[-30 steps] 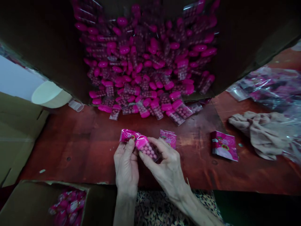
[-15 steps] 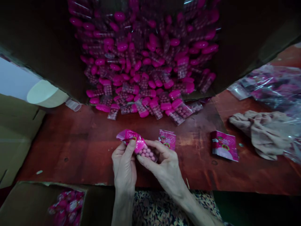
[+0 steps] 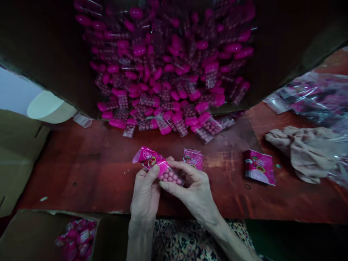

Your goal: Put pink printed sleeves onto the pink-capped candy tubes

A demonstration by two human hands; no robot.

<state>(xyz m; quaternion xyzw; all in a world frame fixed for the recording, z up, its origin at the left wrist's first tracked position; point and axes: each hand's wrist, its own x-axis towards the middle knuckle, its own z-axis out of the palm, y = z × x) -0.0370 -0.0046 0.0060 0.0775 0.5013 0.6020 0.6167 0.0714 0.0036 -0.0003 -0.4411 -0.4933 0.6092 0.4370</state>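
Two likely faults: wrapper [image 3: 148, 156] may tear or crease if tugged askew on the box [image 3: 170, 177]; box may slip if the right pinch loosens. Box sits tilted between the hands, above table [image 3: 89, 170], wrapper around its upper-left end, loose end sticking out past left thumb. Hands close together: left hand [image 3: 145, 194] pinches wrapper near the box, right hand [image 3: 197, 192] clamps box by its sides. Spare wrapper [image 3: 193, 158] lies just beyond right fingers; heap [image 3: 168, 67] well apart, ahead.
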